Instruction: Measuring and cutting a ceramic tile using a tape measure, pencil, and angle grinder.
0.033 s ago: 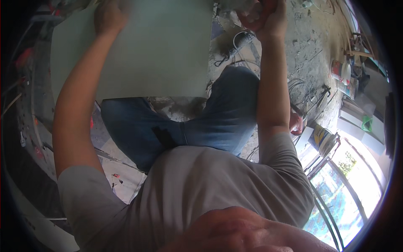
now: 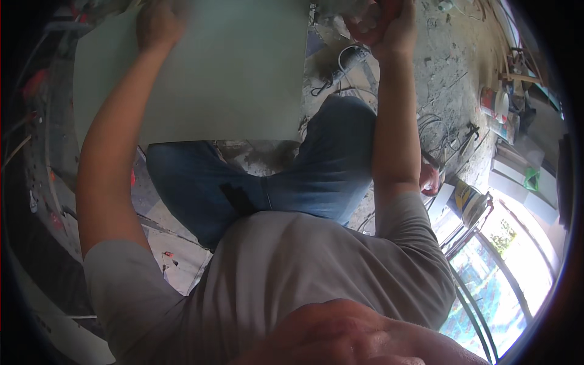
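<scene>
A large flat board, pale grey-green with straight edges, spans the upper left above my knees. Over its upper part is my left hand, its fingers blurred and partly cut off by the top of the view. To the right of the board, at the top edge, my right hand has its fingers curled around something reddish and dark. Most of that thing is out of view, so its kind does not show. Both forearms reach up and away from me.
Beneath the board are my legs in blue jeans. A looped cable lies on the rough, stained floor right of it. Farther right stand a white-and-red bucket, a yellow-and-dark tub and pale boards.
</scene>
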Demonstrator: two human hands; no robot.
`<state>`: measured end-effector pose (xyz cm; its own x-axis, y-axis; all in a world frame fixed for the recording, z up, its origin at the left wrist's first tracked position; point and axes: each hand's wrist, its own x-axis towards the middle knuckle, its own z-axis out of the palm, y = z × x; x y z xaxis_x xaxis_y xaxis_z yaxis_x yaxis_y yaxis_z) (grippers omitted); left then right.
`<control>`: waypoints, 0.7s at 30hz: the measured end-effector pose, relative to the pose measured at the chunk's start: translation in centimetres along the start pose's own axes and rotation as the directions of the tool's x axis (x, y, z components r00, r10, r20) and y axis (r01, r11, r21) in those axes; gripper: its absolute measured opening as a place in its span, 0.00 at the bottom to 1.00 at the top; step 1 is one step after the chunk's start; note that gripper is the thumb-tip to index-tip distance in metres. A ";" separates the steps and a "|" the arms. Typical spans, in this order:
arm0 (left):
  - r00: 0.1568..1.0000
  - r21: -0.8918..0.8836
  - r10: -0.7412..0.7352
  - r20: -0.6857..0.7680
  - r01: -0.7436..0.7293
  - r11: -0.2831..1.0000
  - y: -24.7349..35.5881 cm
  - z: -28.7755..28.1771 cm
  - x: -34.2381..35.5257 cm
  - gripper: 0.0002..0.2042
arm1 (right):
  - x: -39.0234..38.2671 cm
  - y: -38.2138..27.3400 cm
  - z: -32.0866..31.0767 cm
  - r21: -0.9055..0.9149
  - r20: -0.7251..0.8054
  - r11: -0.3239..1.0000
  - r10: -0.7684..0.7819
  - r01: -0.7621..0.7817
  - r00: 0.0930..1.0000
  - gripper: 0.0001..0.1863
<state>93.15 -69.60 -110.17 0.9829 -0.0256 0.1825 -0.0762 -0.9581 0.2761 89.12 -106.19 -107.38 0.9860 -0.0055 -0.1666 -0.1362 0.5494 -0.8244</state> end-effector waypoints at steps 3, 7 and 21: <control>1.000 0.009 -0.004 -0.027 0.005 1.000 0.0 0.1 0.0 0.18 | 0.1 0.0 -0.1 -0.078 -0.016 0.997 -0.028 0.027 0.999 0.32; 0.990 -0.001 -0.087 0.110 0.088 0.996 1.2 -1.0 0.3 0.19 | 0.2 -0.1 -0.3 -0.092 0.013 0.995 -0.038 0.039 0.999 0.33; 0.997 -0.014 -0.064 0.047 0.064 0.998 0.6 -0.1 -0.1 0.20 | -0.6 -0.2 -0.8 0.499 0.353 0.833 0.054 -0.237 0.934 0.32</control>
<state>92.99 -70.16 -109.89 0.9926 0.0219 0.1195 -0.0151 -0.9538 0.3001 88.49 -106.94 -107.58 0.9475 0.3195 -0.0088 -0.2990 0.8764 -0.3776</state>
